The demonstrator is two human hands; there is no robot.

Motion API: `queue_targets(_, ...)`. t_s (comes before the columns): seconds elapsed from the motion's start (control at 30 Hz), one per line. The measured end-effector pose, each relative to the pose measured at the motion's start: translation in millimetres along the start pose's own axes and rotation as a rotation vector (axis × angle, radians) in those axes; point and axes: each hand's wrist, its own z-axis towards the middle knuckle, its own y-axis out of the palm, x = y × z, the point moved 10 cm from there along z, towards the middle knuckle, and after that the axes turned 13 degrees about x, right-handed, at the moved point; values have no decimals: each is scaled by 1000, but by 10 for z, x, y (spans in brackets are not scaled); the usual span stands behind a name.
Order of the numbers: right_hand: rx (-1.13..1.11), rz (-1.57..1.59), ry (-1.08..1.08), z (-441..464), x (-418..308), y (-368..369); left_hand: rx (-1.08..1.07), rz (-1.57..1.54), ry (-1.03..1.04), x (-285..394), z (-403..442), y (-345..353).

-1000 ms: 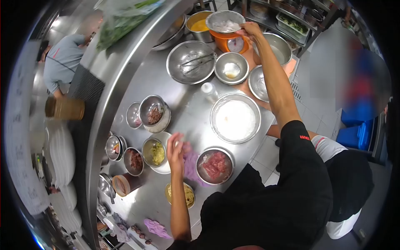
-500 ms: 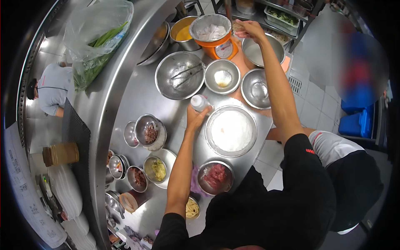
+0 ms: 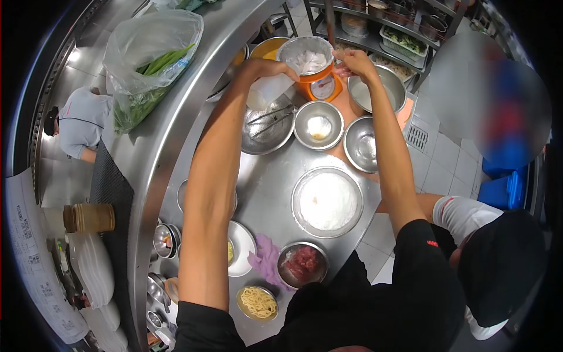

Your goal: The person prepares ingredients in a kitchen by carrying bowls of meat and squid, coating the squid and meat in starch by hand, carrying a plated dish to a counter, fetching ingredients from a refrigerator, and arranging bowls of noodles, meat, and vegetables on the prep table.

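Head view: left arm reaches far across the steel table [image 3: 261, 202], forearm running up the left side, wrist bent so the left hand [image 3: 273, 69] points right. Its fingers are wrapped around a translucent plastic bottle [image 3: 267, 92], grip closed on it; the bottle is tilted over the large bowl [image 3: 264, 145], which has a long metal utensil [image 3: 271, 122] lying in it. Finger detail on the bottle is partly hidden.

Right arm is stretched toward the far side, forearm angled up and slightly left. Right hand [image 3: 353, 63] is palm-down-ish, fingers bent and pointing left, at the right rim of the bowl of pale pieces [image 3: 286, 51]. Grip partly closed; cannot tell whether it has hold of the rim. That bowl sits on the orange scale [image 3: 322, 89], far end of the table, between both hands.

Near side of the scale: small bowl [image 3: 305, 134] with a little liquid, and another metal bowl [image 3: 353, 155] to its right. Bowl of white powder [image 3: 327, 233] is mid-table, near the right edge. Nearer still: bowl of red meat [image 3: 321, 277], purple cloth [image 3: 267, 257] just left of it, noodle bowl [image 3: 256, 318], white plate [image 3: 246, 246] partly behind the left forearm. Another person [image 3: 469, 217] is at the right.
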Motion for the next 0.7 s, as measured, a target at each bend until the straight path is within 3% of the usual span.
queue_targets(0.1,-8,-10,38,-182,-69,-109,147,275,35,107,79,-207)
queue_targets(0.2,-35,-41,27,-287,-101,-181,82,353,-22,55,102,-216)
queue_targets(0.3,-47,-27,29,-339,-109,-204,-1,285,-46,-126,268,-128)
queue_targets(0.4,-67,-20,15,-447,-202,-198,44,206,-38,-299,445,-83)
queue_targets(0.5,-73,-27,-10,-507,-209,-175,16,128,17,-78,-3,-82)
queue_targets(0.7,-116,-48,-6,-785,-213,-154,26,118,-26,-136,43,-52)
